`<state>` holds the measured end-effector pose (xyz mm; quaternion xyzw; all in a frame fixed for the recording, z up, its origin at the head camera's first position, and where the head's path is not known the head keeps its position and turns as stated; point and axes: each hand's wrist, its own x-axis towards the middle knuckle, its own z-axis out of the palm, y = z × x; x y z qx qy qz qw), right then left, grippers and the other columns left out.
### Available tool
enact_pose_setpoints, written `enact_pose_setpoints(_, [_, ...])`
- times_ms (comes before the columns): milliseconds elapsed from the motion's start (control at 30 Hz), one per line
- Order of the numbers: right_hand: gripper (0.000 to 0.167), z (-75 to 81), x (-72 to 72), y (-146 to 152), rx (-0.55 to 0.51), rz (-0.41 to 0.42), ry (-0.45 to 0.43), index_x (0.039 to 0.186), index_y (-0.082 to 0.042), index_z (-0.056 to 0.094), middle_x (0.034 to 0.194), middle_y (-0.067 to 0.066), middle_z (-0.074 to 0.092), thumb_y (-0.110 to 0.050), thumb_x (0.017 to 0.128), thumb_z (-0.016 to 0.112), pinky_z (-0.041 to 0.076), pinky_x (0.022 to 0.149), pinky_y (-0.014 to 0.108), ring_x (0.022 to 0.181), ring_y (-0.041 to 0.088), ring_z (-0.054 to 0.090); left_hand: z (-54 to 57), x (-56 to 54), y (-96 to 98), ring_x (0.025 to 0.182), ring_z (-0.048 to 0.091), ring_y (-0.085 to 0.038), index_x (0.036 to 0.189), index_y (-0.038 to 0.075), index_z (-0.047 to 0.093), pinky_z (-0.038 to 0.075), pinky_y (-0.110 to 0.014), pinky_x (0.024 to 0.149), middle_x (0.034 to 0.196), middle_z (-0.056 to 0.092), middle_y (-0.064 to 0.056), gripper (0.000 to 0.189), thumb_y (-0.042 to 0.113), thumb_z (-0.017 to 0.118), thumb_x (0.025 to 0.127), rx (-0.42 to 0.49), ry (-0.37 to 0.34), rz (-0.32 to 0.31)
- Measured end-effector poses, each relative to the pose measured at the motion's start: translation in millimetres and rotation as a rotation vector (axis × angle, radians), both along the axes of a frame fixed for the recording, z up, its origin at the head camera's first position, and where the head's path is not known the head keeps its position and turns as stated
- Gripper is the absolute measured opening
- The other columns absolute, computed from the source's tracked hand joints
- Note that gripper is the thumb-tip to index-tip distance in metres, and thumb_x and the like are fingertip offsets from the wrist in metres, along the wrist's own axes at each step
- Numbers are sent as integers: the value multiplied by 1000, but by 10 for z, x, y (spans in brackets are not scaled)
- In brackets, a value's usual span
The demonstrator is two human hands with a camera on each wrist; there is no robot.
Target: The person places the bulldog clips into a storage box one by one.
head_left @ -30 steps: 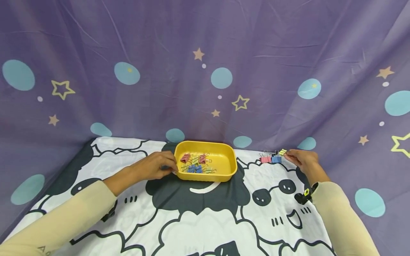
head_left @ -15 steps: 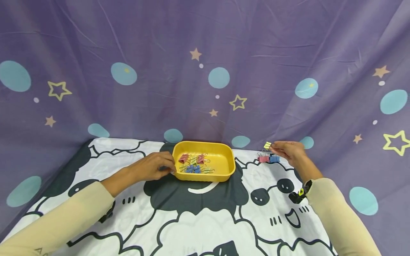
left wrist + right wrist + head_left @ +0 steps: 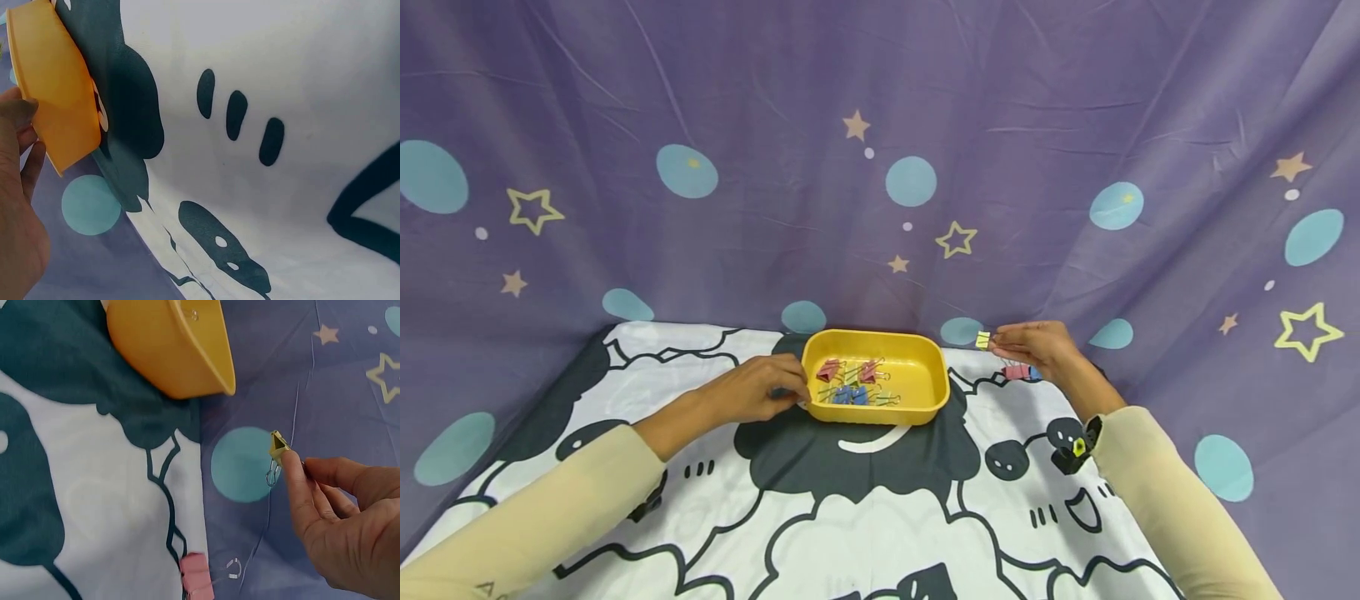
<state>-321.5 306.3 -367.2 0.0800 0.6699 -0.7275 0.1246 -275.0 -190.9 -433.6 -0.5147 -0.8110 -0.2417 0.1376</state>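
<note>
My left hand grips the left wall of a yellow plastic tray; the left wrist view shows the fingers and thumb at its rim. Inside the tray lie red binder clips, blue binder clips and pale yellow-green ones, mostly toward the left. In the air right of the tray, my right hand pinches a yellow binder clip between thumb and fingers, one wire handle hanging loose. Below that hand, a pink binder clip and a blue binder clip, partly hidden, sit on the cloth.
A white cloth with dark cartoon sheep covers the table. Right behind the tray rises a purple curtain with stars and blue dots. A black wrist strap device sits at my right cuff.
My right hand has carried the yellow binder clip leftward and slightly up, from beside the blue clip toward the tray. The left hand has stayed at the tray.
</note>
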Motion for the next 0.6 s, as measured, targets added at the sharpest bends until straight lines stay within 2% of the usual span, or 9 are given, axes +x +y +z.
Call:
enact_pose_setpoints(100, [60,32,0,-105,14,16,-6,158,23,44,89,11,85,18,102,66,70,82,29,83,17,85,14,6,-19,99,70,-12,98,13,88,64,-37,87,102,79,4,28,-11,91,82,4,2,-6])
enact_pose_setpoints(367, [57,9,-47,-305,23,86,7,157,25,44,92,10,85,16,105,64,70,82,32,85,18,85,26,-3,-3,100,71,-12,99,14,88,64,-37,88,103,80,4,27,-9,92,83,-14,1,6])
enact_pose_setpoints(600, [58,15,-55,-516,55,115,5,159,23,44,95,8,85,16,104,65,70,84,33,85,18,85,28,13,1,101,72,-14,99,13,88,65,-38,89,104,80,4,26,-8,91,84,-29,6,18])
